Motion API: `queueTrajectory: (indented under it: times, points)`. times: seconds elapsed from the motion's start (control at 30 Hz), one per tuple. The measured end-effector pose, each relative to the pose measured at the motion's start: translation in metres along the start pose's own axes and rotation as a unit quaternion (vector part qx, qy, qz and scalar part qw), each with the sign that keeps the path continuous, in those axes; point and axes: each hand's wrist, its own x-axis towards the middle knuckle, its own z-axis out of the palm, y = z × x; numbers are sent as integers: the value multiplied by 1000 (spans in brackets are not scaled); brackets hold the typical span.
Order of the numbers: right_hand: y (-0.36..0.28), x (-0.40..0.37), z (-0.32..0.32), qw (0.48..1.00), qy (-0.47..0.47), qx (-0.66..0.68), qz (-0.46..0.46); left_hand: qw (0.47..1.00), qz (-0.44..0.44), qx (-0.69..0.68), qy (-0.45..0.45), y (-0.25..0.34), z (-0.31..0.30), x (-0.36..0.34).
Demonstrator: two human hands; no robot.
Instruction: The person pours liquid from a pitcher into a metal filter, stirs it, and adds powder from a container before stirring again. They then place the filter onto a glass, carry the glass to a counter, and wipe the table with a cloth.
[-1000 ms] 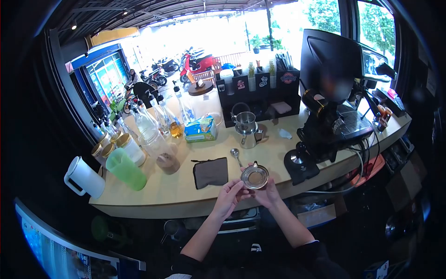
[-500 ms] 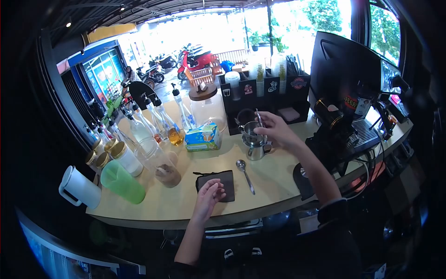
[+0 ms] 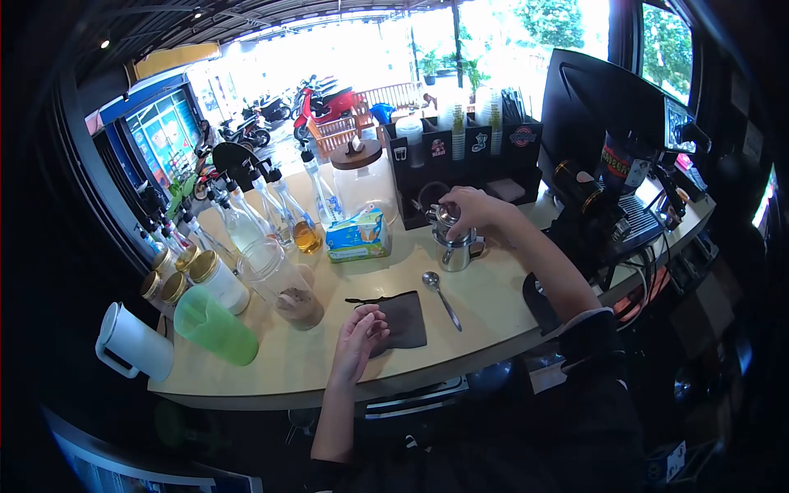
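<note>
**Right hand on the filter, left hand parked on the cloth**

The right hand (image 3: 470, 212) reaches forward across the surface (image 3: 501, 300), its fingers curled down and closed on the top of a small metal filter (image 3: 445, 218). The filter sits on the mouth of a steel cup (image 3: 457, 253), toward the back middle of the surface and just in front of the black cup organiser (image 3: 460, 152). Stacked this way, the cup appears to serve as both stand and catch vessel. A grip from above suits a piece that rests loose on a rim.

The left hand (image 3: 360, 335) holds nothing. It lies near the front edge with its fingers loosely together and slack, the tips on the near corner of a dark cloth (image 3: 404, 316). This looks like a resting pose that leaves the cloth within reach.

A spoon (image 3: 441, 296) lies flat between cloth and cup, bowl toward the cup, apart from both hands.

Filter and cup are both bright, polished metal. The filter is the narrower piece and mostly hidden under the fingers. The cup has a handle on its right side. What it contains cannot be seen.

To the left stand a tissue pack (image 3: 356, 234), a clear jar with brown powder (image 3: 288, 287) and a green pitcher (image 3: 215, 324).
</note>
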Motion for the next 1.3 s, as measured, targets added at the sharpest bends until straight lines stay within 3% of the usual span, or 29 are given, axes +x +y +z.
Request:
queueTrajectory:
  times: [0.3, 0.5, 0.57, 0.6, 0.67, 0.7, 0.73, 0.77, 0.8, 0.87, 0.9, 1.0, 1.07, 1.3]
  points:
    - [-2, 3, 4, 999, -6, -37, 17, 1000, -5, -15, -1, -3, -7, 1]
    - [11, 5, 19, 1000, -3, 23, 12, 1000, -12, -19, -4, -6, -9, 2]
    - [11, -7, 31, 983, 175, -43, -43, 1000, -8, -6, 0, -7, -9, 5]
    - [11, -13, 30, 983, 176, -42, -41, 1000, -9, -5, -1, -9, -10, 7]
    - [13, -26, 26, 941, 280, 188, -38, 983, 43, 175, 39, -15, -11, 12]
    - [26, -31, 37, 941, 280, 186, -38, 983, 44, 174, 38, -17, -12, 14]
    - [43, -37, 57, 920, 324, 222, 13, 931, 72, 355, 38, -19, -12, 16]
    - [57, -42, 78, 893, 365, 257, 65, 846, 96, 524, 36, -21, -12, 16]
    - [65, -46, 97, 893, 364, 256, 66, 847, 95, 522, 36, -26, -10, 16]
    - [75, -58, 127, 886, 298, 328, 141, 669, 72, 738, -42, -35, -4, 17]
    - [69, -63, 131, 885, 300, 327, 145, 632, -23, 768, -96, -37, 2, 21]
    - [61, -62, 143, 854, 270, 414, 163, 601, -23, 792, -101, -43, 5, 27]
    - [61, -60, 150, 818, 247, 505, 118, 592, -42, 796, -117, -43, 6, 30]
    - [69, -81, 144, 826, 336, 418, 173, 592, -44, 797, -111, -45, 7, 30]
